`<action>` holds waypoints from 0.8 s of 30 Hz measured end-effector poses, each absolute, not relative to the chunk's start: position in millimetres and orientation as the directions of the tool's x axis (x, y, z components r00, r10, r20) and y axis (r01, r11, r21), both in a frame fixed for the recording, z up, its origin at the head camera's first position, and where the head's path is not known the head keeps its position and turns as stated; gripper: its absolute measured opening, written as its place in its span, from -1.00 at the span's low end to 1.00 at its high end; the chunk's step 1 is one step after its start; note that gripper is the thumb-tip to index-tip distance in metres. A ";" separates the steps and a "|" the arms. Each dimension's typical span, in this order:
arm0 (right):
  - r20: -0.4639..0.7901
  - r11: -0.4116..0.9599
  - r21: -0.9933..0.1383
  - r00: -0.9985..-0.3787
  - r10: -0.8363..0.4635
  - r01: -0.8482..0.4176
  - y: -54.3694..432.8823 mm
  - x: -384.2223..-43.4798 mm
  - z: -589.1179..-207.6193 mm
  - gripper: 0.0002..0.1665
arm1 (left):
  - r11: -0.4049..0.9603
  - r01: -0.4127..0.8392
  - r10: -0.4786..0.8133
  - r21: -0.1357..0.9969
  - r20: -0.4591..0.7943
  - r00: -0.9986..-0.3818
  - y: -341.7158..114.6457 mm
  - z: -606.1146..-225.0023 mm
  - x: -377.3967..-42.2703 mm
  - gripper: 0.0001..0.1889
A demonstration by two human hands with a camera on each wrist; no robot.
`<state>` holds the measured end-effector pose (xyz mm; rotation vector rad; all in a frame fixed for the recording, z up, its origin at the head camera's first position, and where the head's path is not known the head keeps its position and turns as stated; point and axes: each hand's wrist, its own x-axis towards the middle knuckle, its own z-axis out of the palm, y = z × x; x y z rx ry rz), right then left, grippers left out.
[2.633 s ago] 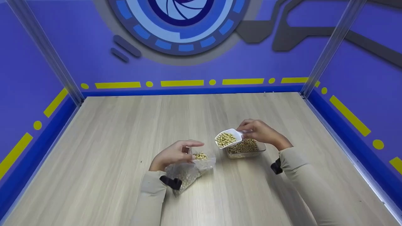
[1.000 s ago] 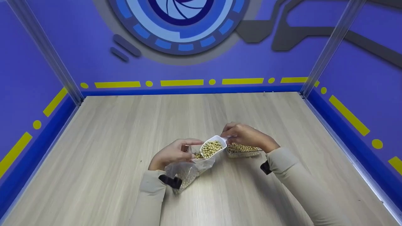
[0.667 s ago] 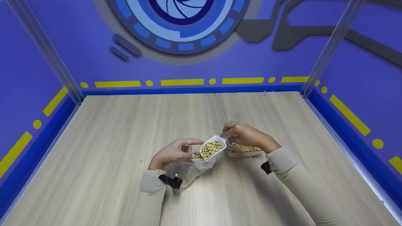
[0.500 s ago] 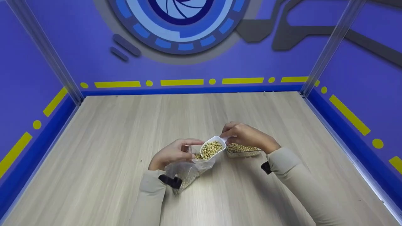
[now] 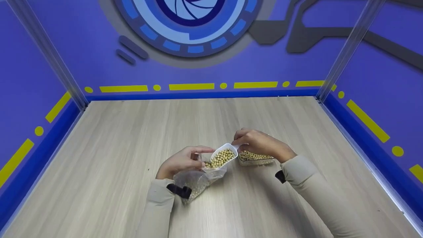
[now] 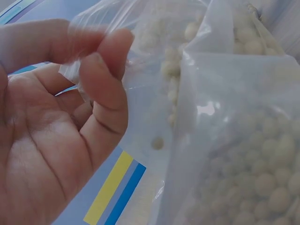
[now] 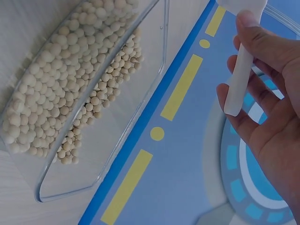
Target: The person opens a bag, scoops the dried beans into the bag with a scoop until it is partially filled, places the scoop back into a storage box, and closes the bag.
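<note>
My right hand (image 5: pixel 261 143) grips the handle of a white scoop (image 5: pixel 235 147), with thumb and fingers round it in the right wrist view. Round pale-yellow beans (image 5: pixel 224 157) lie in the scoop, and its lip tilts down into the mouth of a clear plastic bag (image 5: pixel 216 174). With thumb and fingers, my left hand (image 5: pixel 181 162) pinches the bag's edge; the left wrist view shows the film between the fingertips. More beans (image 6: pixel 267 183) fill the bag's lower part. Beneath the right hand stands a clear container (image 5: pixel 257 162) holding beans (image 7: pixel 61 89), partly hidden by that hand in the head view.
All of this is on a light wood-grain table (image 5: pixel 132 138), with bare tabletop behind and on both sides. Blue panels (image 5: pixel 185 76) with yellow marks enclose the back and sides. Black straps (image 5: pixel 179 190) sit at both sleeve cuffs.
My right hand has carried the loaded scoop left from above the container to the bag's mouth. Over the last half second beans slide toward the lip into the bag. The left hand stays put.
</note>
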<state>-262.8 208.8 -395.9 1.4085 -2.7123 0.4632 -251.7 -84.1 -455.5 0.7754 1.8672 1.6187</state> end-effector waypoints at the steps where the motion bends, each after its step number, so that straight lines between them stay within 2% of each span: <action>1: 0.180 0.542 -0.235 -0.584 -0.792 -0.807 208.7 -262.7 -395.6 -0.73 | 0.107 0.072 0.730 0.992 -0.029 -0.683 -84.0 -455.4 -251.8 -0.42; 6: 0.174 0.539 -0.221 -0.577 -0.798 -0.813 208.0 -262.2 -393.9 -0.73 | 0.094 0.081 0.736 0.992 -0.014 -0.677 -84.3 -454.3 -251.7 -0.42; 12: 0.190 0.503 -0.198 -0.537 -0.822 -0.841 207.5 -260.3 -389.3 -0.79 | 0.108 0.135 0.732 0.985 0.013 -0.681 -84.4 -454.3 -252.2 -0.42; 24: 0.172 0.526 -0.118 -0.539 -0.825 -0.842 204.1 -258.5 -380.5 -0.75 | 0.122 0.157 0.726 0.980 0.020 -0.687 -85.5 -447.6 -250.0 -0.43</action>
